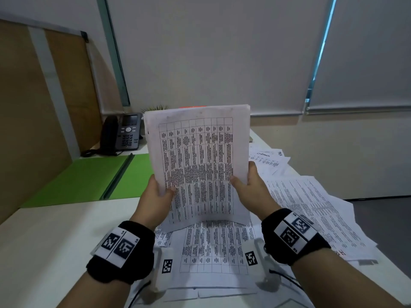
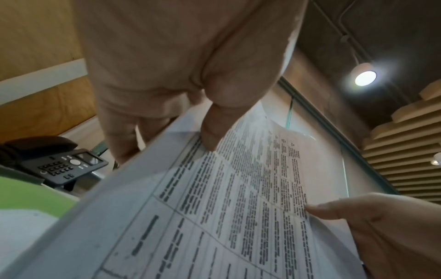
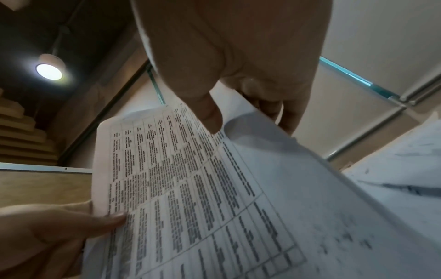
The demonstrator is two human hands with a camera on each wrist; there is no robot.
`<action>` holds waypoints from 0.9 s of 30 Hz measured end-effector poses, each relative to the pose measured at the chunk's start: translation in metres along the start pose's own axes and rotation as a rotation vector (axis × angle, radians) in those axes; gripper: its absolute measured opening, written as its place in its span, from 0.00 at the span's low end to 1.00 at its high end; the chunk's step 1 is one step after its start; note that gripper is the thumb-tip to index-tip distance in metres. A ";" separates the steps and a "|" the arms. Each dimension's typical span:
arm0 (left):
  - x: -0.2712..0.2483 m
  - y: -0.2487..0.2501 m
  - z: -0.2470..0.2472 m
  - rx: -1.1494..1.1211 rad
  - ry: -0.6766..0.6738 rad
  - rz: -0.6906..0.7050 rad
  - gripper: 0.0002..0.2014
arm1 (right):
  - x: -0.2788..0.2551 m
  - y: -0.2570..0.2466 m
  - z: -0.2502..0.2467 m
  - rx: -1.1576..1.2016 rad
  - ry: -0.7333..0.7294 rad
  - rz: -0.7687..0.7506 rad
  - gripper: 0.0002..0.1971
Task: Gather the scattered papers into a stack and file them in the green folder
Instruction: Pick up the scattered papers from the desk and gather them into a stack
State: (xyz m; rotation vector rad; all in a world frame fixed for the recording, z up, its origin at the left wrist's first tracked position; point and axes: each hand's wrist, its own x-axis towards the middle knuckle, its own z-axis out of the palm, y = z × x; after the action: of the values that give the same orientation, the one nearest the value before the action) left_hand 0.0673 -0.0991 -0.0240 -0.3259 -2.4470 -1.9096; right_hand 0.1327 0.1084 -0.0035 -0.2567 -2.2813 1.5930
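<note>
Two hands hold a bundle of papers (image 1: pixel 198 165) upright above a white table (image 1: pixel 55 241), seen from the person's own head. Farthest left, a wooden partition (image 1: pixel 33 107) stands along the table's edge. Beside it a green folder (image 1: pixel 89 178) lies open and flat on the table, and behind the folder sits a dark desk phone (image 1: pixel 122 134). Just right of the folder, the left hand (image 1: pixel 156 196) grips the bundle's lower left edge, thumb on the printed front and fingers curled behind. The front sheet shows a dense table of small text, too blurred to read. The bundle leans slightly left and its bottom edge curls toward the viewer, just above a loose printed sheet (image 1: pixel 213 252) lying flat on the table. On the bundle's right edge, the right hand (image 1: pixel 251 187) pinches it the same way, thumb in front and fingers behind. Both wrists wear black bands with square black-and-white markers. Farther right, more scattered papers (image 1: pixel 311 207) overlap one another across the table, reaching its right edge. The wrist cameras show each thumb pressed on the printed page, a pale window blind (image 1: pixel 222 52) behind, and a round ceiling light (image 2: pixel 365 77) above.
</note>
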 end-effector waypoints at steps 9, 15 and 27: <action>0.004 0.002 -0.020 0.043 0.131 0.092 0.19 | 0.022 0.021 -0.030 -0.670 -0.217 0.341 0.39; 0.012 -0.003 -0.035 -0.001 0.165 0.086 0.23 | 0.031 0.026 -0.022 -0.844 -0.298 0.456 0.52; 0.014 -0.014 -0.039 -0.040 0.186 0.080 0.20 | 0.036 0.020 0.011 -0.866 -0.337 0.483 0.51</action>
State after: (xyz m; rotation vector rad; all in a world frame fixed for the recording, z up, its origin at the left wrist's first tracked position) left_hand 0.0470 -0.1379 -0.0257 -0.2314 -2.2476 -1.8670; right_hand 0.0942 0.1188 -0.0195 -0.8512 -3.2497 0.7227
